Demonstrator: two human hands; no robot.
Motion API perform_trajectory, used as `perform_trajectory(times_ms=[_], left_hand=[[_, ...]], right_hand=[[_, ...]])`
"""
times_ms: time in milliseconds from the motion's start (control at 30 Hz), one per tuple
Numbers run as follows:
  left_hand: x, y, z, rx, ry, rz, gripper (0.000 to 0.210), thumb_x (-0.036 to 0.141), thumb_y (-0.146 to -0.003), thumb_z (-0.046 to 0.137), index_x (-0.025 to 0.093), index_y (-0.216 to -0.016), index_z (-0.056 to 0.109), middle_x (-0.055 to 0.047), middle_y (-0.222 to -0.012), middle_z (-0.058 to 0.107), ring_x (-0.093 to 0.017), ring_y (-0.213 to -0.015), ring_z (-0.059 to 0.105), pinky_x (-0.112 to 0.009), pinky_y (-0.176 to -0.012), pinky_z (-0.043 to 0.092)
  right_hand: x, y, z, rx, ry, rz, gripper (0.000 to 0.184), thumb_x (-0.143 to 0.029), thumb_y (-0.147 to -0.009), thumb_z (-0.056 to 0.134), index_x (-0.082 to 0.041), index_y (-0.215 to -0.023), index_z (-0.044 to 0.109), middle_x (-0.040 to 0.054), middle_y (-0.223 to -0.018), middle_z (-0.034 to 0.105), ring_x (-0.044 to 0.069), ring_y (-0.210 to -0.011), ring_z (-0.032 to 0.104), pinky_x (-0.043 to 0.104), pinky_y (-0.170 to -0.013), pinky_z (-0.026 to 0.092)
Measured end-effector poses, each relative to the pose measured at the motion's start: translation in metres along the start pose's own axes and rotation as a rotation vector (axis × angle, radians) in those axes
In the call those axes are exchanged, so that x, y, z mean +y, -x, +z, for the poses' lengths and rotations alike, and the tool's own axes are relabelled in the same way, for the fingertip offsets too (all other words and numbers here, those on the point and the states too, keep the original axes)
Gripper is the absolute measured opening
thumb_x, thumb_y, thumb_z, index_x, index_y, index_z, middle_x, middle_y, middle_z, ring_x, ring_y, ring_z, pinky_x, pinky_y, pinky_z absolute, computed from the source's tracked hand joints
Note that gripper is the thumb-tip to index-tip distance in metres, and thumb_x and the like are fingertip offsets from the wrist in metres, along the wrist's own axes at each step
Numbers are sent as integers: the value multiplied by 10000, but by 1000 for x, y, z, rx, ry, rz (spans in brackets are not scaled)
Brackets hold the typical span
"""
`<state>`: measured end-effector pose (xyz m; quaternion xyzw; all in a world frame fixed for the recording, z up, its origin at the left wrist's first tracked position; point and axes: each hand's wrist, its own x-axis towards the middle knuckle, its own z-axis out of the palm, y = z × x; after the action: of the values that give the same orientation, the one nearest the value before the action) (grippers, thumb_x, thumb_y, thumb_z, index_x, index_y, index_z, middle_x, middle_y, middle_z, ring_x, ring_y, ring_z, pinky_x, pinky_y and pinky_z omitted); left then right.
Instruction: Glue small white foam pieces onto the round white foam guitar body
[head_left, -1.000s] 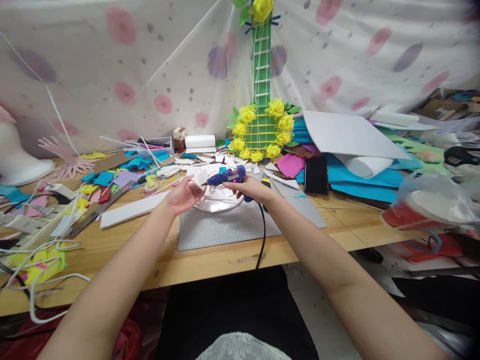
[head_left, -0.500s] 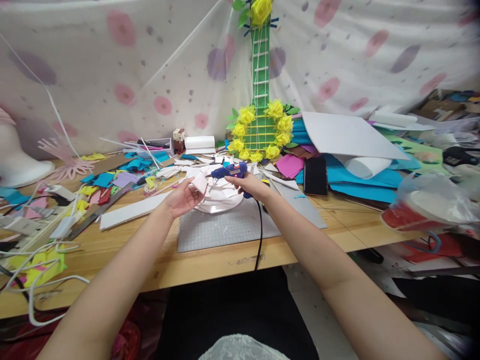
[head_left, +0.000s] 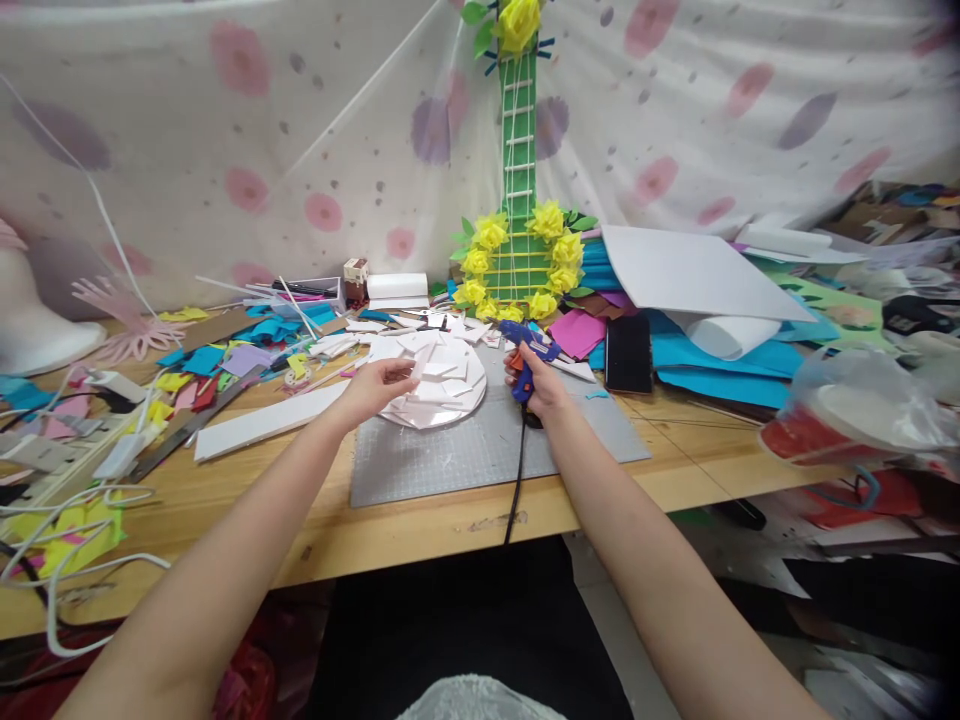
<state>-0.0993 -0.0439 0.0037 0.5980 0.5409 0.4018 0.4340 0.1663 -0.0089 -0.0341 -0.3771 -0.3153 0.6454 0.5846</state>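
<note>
Mid-frame, the right hand (head_left: 546,385) is gripping a glue gun (head_left: 523,384); the left hand (head_left: 377,386), hold unclear, is overlapping white pieces (head_left: 448,372).

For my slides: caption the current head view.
Right hand holds a glue gun; left hand at the white disc.

Wooden table (head_left: 322,535) with grey mat (head_left: 450,465), scraps (head_left: 242,359) seemingly of paper.

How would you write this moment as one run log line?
left hand: at white disc, grip unclear | right hand: holding blue glue gun | white pieces: overlapping on disc | grey mat: under disc
</note>
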Motion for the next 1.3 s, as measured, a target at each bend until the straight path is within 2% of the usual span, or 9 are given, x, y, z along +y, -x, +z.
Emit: perform_trajectory(times_ms=[100,200,267,400,533,700,1100,1300], left_hand=[[5,3,13,18,-343,131,347,293,-627,725,180,-952,686,-56,-925,641,-185,-815,587,-311,-800,454],[9,10,30,89,-639,119,352,319,-687,666,164,-1002,660,-92,-1000,603,-222,-879,580,-346,-839,444],[8,14,42,101,-738,120,381,311,-710,639,153,-1056,631,-106,-1026,592,-242,-941,569,-356,-868,433],[0,19,59,142,-827,163,407,291,-741,604,150,-1122,584,-121,-1077,581,-260,-1019,543,-365,-898,420],[-7,22,69,209,-915,188,335,303,-774,569,163,-1078,586,-129,-1096,565,-271,-1039,528,-373,-875,427],[-11,21,78,226,-1003,195,319,305,-786,552,154,-1066,574,-142,-1065,561,-284,-1037,509,-388,-856,417],[-22,20,78,239,-1133,273,362,343,-800,538,136,-1096,565,-141,-1033,563,-287,-967,506,-382,-833,386],[-25,22,75,272,-1165,273,373,389,-813,528,164,-1107,574,-133,-999,564,-294,-985,485,-389,-856,362]], right_hand=[[1,0,-12,-63,-153,7,353,-482,-621,738,-198,-699,544,-47,-616,572,59,-486,486,176,-432,428],[2,-1,-17,-116,-214,35,332,-450,-637,747,-197,-722,551,-49,-625,583,55,-500,506,170,-457,449],[2,-1,-18,-125,-240,50,318,-428,-647,751,-191,-722,554,-48,-626,590,47,-495,505,164,-479,463],[4,-2,-18,-120,-267,66,286,-399,-668,746,-183,-716,563,-43,-628,604,36,-481,500,155,-488,476],[5,-2,-17,-101,-246,79,279,-398,-674,740,-180,-711,570,-41,-614,612,32,-473,507,150,-495,487],[5,-1,-16,-92,-183,56,286,-420,-678,731,-188,-714,569,-46,-615,620,35,-457,505,164,-512,504],[4,1,-15,-100,-206,80,276,-397,-674,741,-178,-710,576,-42,-617,614,27,-464,495,154,-528,496],[3,3,-15,-92,-194,84,270,-394,-683,735,-180,-716,573,-42,-622,611,29,-461,499,158,-527,496]])
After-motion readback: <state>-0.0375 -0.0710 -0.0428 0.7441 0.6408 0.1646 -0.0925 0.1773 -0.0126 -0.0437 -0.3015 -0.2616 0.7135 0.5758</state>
